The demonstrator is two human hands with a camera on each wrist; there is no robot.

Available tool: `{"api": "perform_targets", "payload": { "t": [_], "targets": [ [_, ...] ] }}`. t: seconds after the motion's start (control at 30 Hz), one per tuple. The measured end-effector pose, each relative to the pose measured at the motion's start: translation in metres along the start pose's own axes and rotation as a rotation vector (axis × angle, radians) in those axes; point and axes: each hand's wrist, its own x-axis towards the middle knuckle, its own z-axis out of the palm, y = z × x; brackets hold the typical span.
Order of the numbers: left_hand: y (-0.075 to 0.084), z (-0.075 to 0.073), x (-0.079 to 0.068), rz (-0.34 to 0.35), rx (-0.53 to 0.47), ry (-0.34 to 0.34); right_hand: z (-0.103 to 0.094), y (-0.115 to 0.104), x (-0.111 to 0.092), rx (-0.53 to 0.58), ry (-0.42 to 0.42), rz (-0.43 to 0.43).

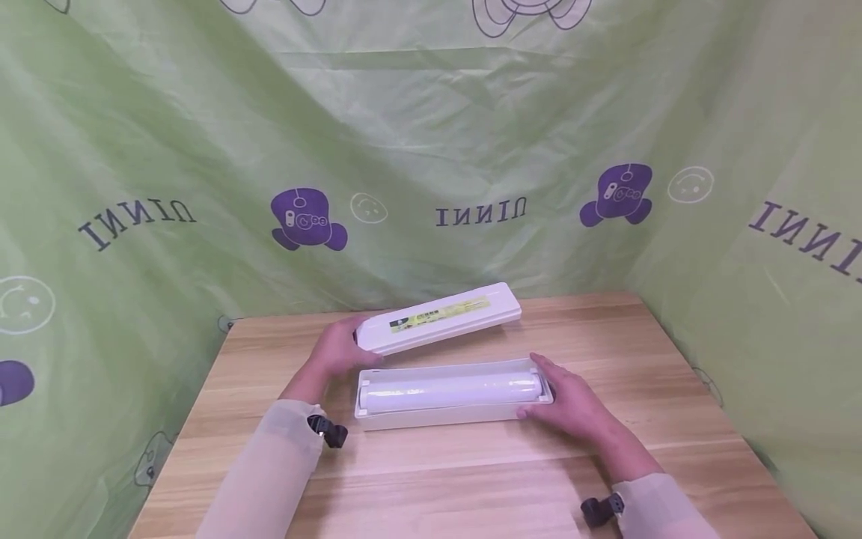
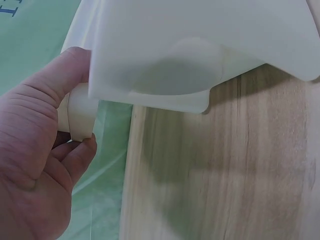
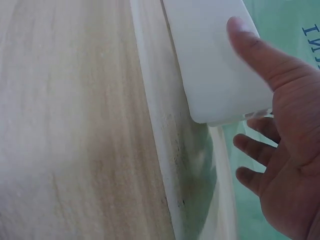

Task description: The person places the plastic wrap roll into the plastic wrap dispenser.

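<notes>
A white plastic-wrap dispenser lies in two parts in the head view. My left hand (image 1: 337,348) grips the left end of its long lid (image 1: 434,323), which is angled with its right end farther back and bears a yellow-green label (image 1: 441,313). In front of the lid, the open dispenser base (image 1: 444,416) holds a shiny wrapped roll (image 1: 451,391) lying lengthwise. My right hand (image 1: 566,400) holds the base's right end, thumb on the near side and fingers at the far side. The thumb (image 3: 252,45) lies along the white base (image 3: 220,70) in the right wrist view.
The parts are over a light wood-grain table (image 1: 465,479). Green printed cloth (image 1: 417,135) hangs behind and at both sides of the table, close to its edges. Small black cameras (image 1: 328,430) are strapped at both sleeves.
</notes>
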Motion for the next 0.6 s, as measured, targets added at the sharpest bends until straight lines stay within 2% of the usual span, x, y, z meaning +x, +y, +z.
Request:
{"api": "perform_targets", "payload": {
  "t": [0.37, 0.6],
  "targets": [
    [-0.001, -0.005, -0.001, 0.066, 0.051, 0.007, -0.018, -0.004, 0.024, 0.055, 0.025, -0.031],
    [-0.001, -0.008, -0.006, 0.094, 0.042, 0.011, -0.018, -0.006, 0.041, 0.055, 0.02, 0.006]
  ]
}}
